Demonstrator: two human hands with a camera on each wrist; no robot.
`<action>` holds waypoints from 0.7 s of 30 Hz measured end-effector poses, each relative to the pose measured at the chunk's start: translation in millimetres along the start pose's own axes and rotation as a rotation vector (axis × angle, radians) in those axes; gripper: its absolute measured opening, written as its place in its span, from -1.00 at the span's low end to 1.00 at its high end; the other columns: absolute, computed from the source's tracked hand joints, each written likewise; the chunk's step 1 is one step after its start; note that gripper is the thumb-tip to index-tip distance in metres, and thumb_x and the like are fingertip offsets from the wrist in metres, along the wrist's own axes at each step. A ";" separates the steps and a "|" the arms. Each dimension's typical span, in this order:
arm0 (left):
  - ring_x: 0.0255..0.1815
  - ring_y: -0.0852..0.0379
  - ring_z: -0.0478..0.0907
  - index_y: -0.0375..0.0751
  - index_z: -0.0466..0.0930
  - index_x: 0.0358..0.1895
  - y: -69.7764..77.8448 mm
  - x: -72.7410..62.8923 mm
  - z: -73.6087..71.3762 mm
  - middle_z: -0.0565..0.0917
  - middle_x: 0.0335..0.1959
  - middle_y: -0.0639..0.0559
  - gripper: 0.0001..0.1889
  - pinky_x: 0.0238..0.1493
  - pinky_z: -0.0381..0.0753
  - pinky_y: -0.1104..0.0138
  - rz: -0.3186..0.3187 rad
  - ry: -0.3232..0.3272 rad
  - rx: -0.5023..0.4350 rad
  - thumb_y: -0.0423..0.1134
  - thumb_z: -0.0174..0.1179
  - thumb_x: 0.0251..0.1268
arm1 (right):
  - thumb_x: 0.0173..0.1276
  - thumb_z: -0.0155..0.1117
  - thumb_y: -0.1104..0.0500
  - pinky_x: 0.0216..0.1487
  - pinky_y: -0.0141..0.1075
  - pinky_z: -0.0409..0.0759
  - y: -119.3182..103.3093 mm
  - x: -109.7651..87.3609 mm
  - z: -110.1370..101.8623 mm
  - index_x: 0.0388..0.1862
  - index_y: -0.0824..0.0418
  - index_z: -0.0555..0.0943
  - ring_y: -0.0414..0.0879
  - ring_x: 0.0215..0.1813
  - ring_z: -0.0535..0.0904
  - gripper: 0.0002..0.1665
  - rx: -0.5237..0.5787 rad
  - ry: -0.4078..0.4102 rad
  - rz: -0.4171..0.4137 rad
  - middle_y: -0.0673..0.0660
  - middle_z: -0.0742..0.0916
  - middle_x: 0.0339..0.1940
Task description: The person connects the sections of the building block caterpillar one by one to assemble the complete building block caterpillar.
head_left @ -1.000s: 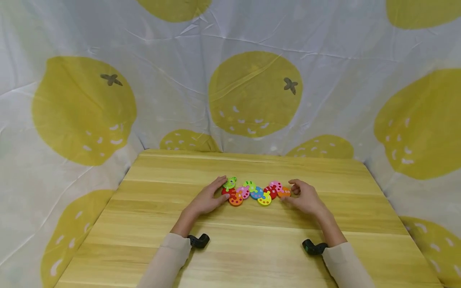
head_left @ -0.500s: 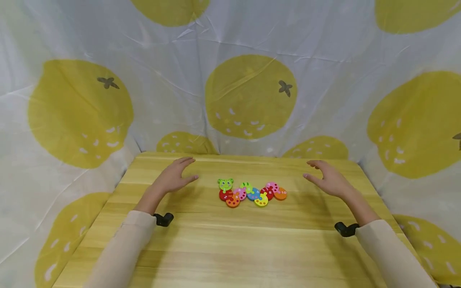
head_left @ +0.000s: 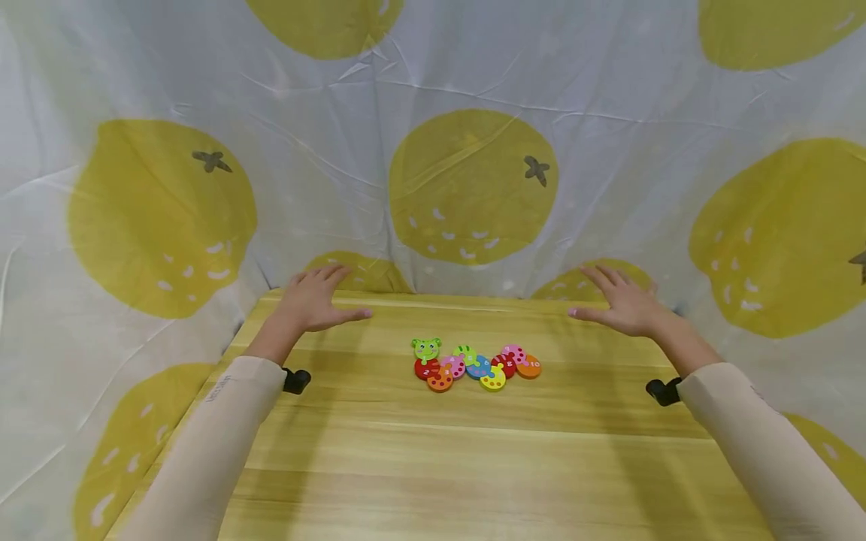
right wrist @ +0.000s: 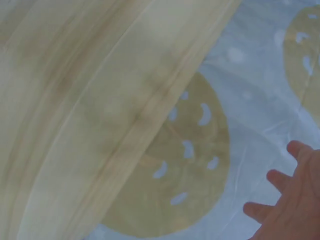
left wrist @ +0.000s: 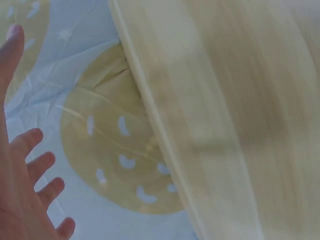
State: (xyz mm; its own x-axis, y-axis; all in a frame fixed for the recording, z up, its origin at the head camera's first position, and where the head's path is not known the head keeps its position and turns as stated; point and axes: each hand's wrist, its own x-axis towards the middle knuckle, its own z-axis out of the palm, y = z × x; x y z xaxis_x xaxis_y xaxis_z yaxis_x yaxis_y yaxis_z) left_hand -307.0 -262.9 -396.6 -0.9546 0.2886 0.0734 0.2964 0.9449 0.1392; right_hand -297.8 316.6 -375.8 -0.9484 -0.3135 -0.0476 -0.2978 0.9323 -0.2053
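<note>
A colourful caterpillar puzzle [head_left: 479, 366] of joined, numbered round pieces lies in a zigzag on the wooden table. Its green smiling head [head_left: 427, 349] is at the left end, and the orange piece marked 10 [head_left: 530, 367] is at the right end. Up and to the left of it, my left hand [head_left: 314, 300] hovers with fingers spread, holding nothing. On the other side, my right hand [head_left: 622, 304] is likewise raised and spread, apart from the puzzle. Both wrist views show the spread fingers against the cloth, without the puzzle.
The wooden table [head_left: 433, 466] ends at a back edge against a hanging white cloth [head_left: 325, 150] printed with yellow lemons. More of this cloth hangs along both sides. A black wrist camera [head_left: 296, 381] sits at the left cuff, another [head_left: 664, 391] at the right.
Both hands have left the ends of the caterpillar puzzle, moved outward and risen, their fingers spreading. The green head has turned to face upright; the puzzle otherwise stays in place.
</note>
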 end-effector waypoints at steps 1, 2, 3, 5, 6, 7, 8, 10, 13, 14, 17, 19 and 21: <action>0.67 -0.31 0.01 0.03 0.06 0.67 2.0 1.6 3.1 0.12 0.67 -0.19 0.18 0.56 -0.12 -0.39 -0.001 -0.002 0.005 0.69 0.04 0.09 | 0.38 0.05 -0.55 0.18 0.79 -0.35 0.7 1.2 1.0 0.75 -0.09 -0.17 0.57 0.64 -0.15 0.19 -0.007 -0.008 0.015 0.33 -0.04 0.73; 0.68 -0.30 -0.01 0.07 0.03 0.68 3.5 3.1 6.9 0.09 0.68 -0.18 0.20 0.56 -0.17 -0.40 -0.003 -0.003 0.013 0.71 0.02 0.06 | 0.37 0.04 -0.58 0.15 0.80 -0.43 1.1 2.5 2.4 0.75 -0.11 -0.18 0.57 0.64 -0.21 0.21 -0.014 -0.014 0.027 0.32 -0.06 0.73; 0.69 -0.29 -0.05 0.11 -0.01 0.69 4.6 4.2 10.6 0.06 0.69 -0.16 0.22 0.56 -0.24 -0.41 -0.008 -0.007 0.022 0.74 0.00 0.03 | 0.35 0.03 -0.60 0.14 0.79 -0.46 1.9 4.0 4.2 0.75 -0.11 -0.18 0.58 0.64 -0.25 0.22 -0.023 -0.019 0.033 0.30 -0.08 0.74; 0.71 -0.29 -0.13 0.18 -0.09 0.71 6.7 5.2 16.4 -0.01 0.72 -0.13 0.25 0.55 -0.41 -0.42 -0.026 -0.024 0.044 0.78 -0.04 -0.01 | 0.32 0.01 -0.63 0.13 0.79 -0.50 2.5 6.8 8.3 0.75 -0.13 -0.18 0.56 0.65 -0.31 0.24 -0.036 -0.024 0.048 0.26 -0.11 0.75; 0.72 -0.28 -0.17 0.20 -0.12 0.71 7.4 5.3 18.8 -0.05 0.73 -0.11 0.26 0.53 -0.48 -0.42 -0.038 -0.035 0.055 0.80 -0.06 -0.03 | 0.31 0.01 -0.64 0.12 0.79 -0.51 2.3 7.7 10.5 0.75 -0.12 -0.17 0.56 0.65 -0.33 0.25 -0.038 -0.024 0.051 0.25 -0.12 0.75; 0.73 -0.28 -0.21 0.20 -0.14 0.71 8.1 4.9 20.8 -0.09 0.73 -0.10 0.27 0.51 -0.55 -0.42 -0.048 -0.043 0.060 0.81 -0.07 -0.05 | 0.30 0.01 -0.65 0.12 0.79 -0.52 2.3 8.3 12.6 0.75 -0.10 -0.17 0.56 0.65 -0.34 0.26 -0.042 -0.022 0.053 0.25 -0.12 0.75; 0.73 -0.29 -0.24 0.21 -0.16 0.71 9.0 4.5 22.6 -0.11 0.74 -0.10 0.28 0.49 -0.61 -0.42 -0.058 -0.052 0.062 0.82 -0.09 -0.06 | 0.29 0.01 -0.66 0.12 0.79 -0.51 2.5 8.6 14.5 0.75 -0.09 -0.17 0.55 0.65 -0.35 0.27 -0.047 -0.021 0.057 0.25 -0.12 0.75; 0.73 -0.29 -0.30 0.21 -0.18 0.72 11.0 3.8 25.2 -0.16 0.74 -0.09 0.30 0.46 -0.68 -0.42 -0.076 -0.067 0.063 0.83 -0.12 -0.07 | 0.29 0.00 -0.67 0.13 0.79 -0.51 3.5 8.3 17.5 0.75 -0.09 -0.18 0.52 0.66 -0.38 0.28 -0.052 -0.020 0.066 0.23 -0.14 0.76; 0.73 -0.29 -0.37 0.22 -0.23 0.71 12.7 3.5 27.2 -0.22 0.75 -0.07 0.30 0.45 -0.69 -0.43 -0.098 -0.081 0.062 0.85 -0.15 -0.08 | 0.29 0.00 -0.67 0.12 0.79 -0.52 4.0 7.6 20.7 0.75 -0.08 -0.21 0.52 0.65 -0.42 0.30 -0.056 -0.022 0.071 0.24 -0.16 0.75; 0.73 -0.29 -0.39 0.23 -0.25 0.71 13.3 3.5 27.4 -0.23 0.75 -0.07 0.31 0.45 -0.68 -0.44 -0.102 -0.083 0.064 0.85 -0.16 -0.09 | 0.29 -0.01 -0.67 0.12 0.78 -0.53 3.9 7.2 21.5 0.75 -0.08 -0.23 0.52 0.65 -0.43 0.31 -0.056 -0.025 0.074 0.25 -0.17 0.75; 0.72 -0.30 -0.41 0.27 -0.31 0.71 12.9 4.1 28.9 -0.27 0.75 -0.06 0.32 0.43 -0.71 -0.44 -0.111 -0.085 0.078 0.87 -0.18 -0.11 | 0.29 -0.04 -0.68 0.12 0.76 -0.60 2.2 6.2 23.6 0.75 -0.08 -0.28 0.53 0.64 -0.45 0.32 -0.063 -0.036 0.081 0.26 -0.20 0.75; 0.72 -0.32 -0.42 0.25 -0.32 0.71 12.6 4.1 30.5 -0.28 0.75 -0.07 0.33 0.42 -0.73 -0.44 -0.107 -0.084 0.086 0.87 -0.18 -0.12 | 0.29 -0.05 -0.69 0.13 0.74 -0.63 0.6 5.8 25.0 0.75 -0.10 -0.30 0.52 0.64 -0.47 0.32 -0.068 -0.046 0.085 0.25 -0.22 0.74; 0.72 -0.33 -0.42 0.25 -0.31 0.71 12.2 3.7 32.2 -0.29 0.75 -0.07 0.34 0.40 -0.77 -0.43 -0.106 -0.084 0.091 0.87 -0.18 -0.14 | 0.28 -0.06 -0.69 0.13 0.73 -0.66 -0.4 5.4 26.2 0.74 -0.11 -0.32 0.51 0.64 -0.49 0.32 -0.070 -0.053 0.088 0.25 -0.23 0.74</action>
State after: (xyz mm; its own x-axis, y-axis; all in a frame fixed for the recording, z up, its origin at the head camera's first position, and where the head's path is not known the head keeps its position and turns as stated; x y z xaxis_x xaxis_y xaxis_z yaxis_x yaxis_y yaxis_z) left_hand -307.9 -245.4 -426.4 -0.9807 0.1945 -0.0202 0.1932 0.9798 0.0511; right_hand -300.0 309.7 -401.6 -0.9647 -0.2372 -0.1146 -0.2222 0.9663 -0.1297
